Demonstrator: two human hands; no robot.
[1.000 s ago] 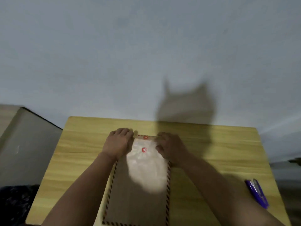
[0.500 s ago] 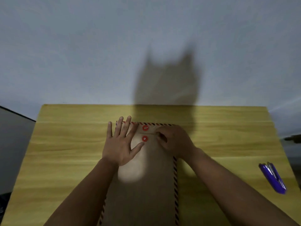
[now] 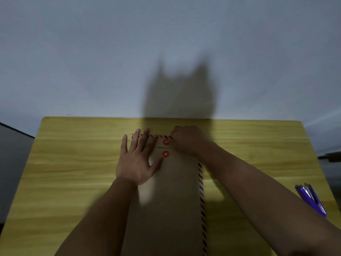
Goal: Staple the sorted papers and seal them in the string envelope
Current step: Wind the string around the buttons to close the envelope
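A brown string envelope [image 3: 171, 200] with a red-and-blue striped border lies lengthwise on the wooden table [image 3: 73, 172], its flap folded down at the far end. Two red closure discs [image 3: 166, 142] sit one above the other near the flap edge. My left hand [image 3: 137, 159] lies flat on the envelope's upper left part, fingers spread and straight. My right hand [image 3: 188, 139] is curled at the flap's right side beside the upper disc; a short bit of string shows at that disc, and whether the fingers pinch it is hidden. The papers are not visible.
A purple stapler [image 3: 311, 199] lies near the table's right edge. A plain grey wall rises behind the table, with my shadow on it. A dark surface [image 3: 11, 154] borders the table on the left.
My left hand went from curled at the flap's corner to flat with spread fingers on the envelope. My right hand shifted up and right toward the upper disc. The flap now lies folded down.
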